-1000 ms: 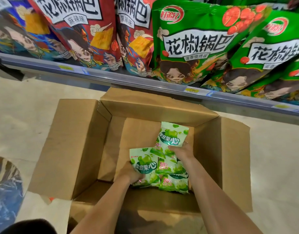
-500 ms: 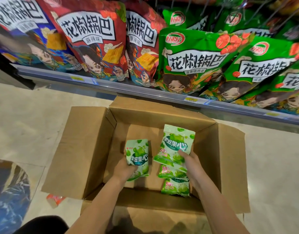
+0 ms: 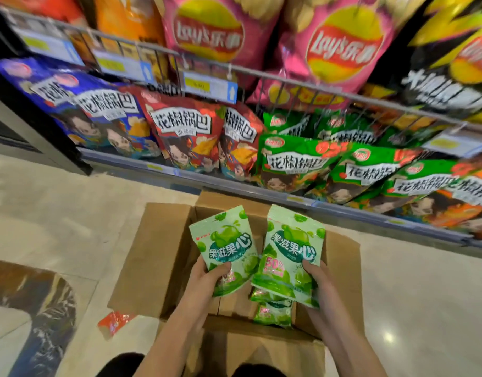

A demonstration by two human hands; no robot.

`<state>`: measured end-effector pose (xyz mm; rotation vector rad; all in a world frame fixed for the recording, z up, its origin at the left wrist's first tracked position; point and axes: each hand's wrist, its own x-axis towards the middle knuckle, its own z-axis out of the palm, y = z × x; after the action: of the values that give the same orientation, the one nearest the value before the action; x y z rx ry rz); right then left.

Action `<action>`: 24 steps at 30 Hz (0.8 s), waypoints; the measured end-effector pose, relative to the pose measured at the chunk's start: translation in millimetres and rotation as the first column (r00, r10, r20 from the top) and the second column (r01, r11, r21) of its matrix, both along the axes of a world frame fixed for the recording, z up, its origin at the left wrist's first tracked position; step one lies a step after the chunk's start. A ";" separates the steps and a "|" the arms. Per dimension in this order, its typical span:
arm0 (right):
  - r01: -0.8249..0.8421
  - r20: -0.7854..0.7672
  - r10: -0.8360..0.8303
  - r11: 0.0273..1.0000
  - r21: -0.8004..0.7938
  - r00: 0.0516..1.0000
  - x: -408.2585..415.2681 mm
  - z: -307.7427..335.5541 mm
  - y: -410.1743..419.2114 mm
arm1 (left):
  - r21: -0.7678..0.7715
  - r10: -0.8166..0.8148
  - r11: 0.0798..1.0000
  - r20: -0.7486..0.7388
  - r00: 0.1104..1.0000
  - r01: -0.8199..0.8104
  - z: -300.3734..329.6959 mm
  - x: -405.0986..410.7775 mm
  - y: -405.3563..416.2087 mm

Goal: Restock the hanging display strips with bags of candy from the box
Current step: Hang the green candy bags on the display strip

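An open cardboard box [image 3: 158,257] stands on the floor below the shelves. My left hand [image 3: 204,281] grips a pale green candy bag [image 3: 226,246] by its lower part, held upright above the box. My right hand [image 3: 316,278] grips a small stack of the same green candy bags [image 3: 291,251], also raised above the box. Two more green bags [image 3: 272,312] lie at the bottom of the box under the stack. No hanging display strip is in view.
Shelves behind the box carry blue, red and green snack bags [image 3: 294,164] on the lower shelf [image 3: 180,176] and large pink chip bags [image 3: 215,36] above a wire rail. A red wrapper scrap [image 3: 114,322] lies on the tiled floor left of the box.
Both hands have lifted their candy bags out of the box toward me. The camera has tilted up, and the upper chip shelf has come into view.
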<state>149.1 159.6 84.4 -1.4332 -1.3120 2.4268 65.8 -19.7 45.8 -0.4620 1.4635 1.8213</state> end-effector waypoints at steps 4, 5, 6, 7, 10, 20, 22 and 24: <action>-0.026 -0.053 0.027 1.000 0.003 0.998 -7.0 82.3 -9.8 | 0.048 0.122 0.992 -0.047 0.991 -0.120 88.1 1.3 -5.2; -0.035 -0.065 0.037 0.999 0.025 0.997 -8.8 105.5 -13.6 | 0.055 0.145 0.988 -0.051 0.988 -0.142 110.7 1.8 -8.5; -0.045 -0.081 0.049 0.998 0.046 0.996 -9.6 128.7 -17.1 | 0.064 0.165 0.985 -0.058 0.985 -0.162 134.7 2.6 -11.4; -0.054 -0.100 0.059 0.997 0.058 0.993 -10.7 152.0 -20.5 | 0.075 0.188 0.980 -0.064 0.980 -0.183 159.7 3.2 -15.1; -0.071 -0.116 0.082 0.993 0.092 0.990 -11.9 227.8 -34.2 | 0.117 0.252 0.964 -0.117 0.961 -0.239 245.0 3.6 -29.1; -0.236 -0.228 0.289 0.943 0.234 0.930 -14.3 486.3 -98.3 | 0.226 0.390 0.918 -0.379 0.839 -0.325 513.6 11.8 -99.5; -0.240 -0.284 0.303 0.942 0.236 0.910 -14.3 528.6 -111.2 | 0.234 0.395 0.917 -0.430 0.812 -0.322 557.4 12.9 -116.1; -0.259 -0.325 0.329 0.936 0.240 0.887 -16.5 564.2 -124.2 | 0.265 0.421 0.905 -0.459 0.782 -0.332 596.1 14.3 -133.3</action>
<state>132.6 35.4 648.6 -0.7351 -1.7056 2.4879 80.1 -153.0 641.9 -0.1977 1.6145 2.5173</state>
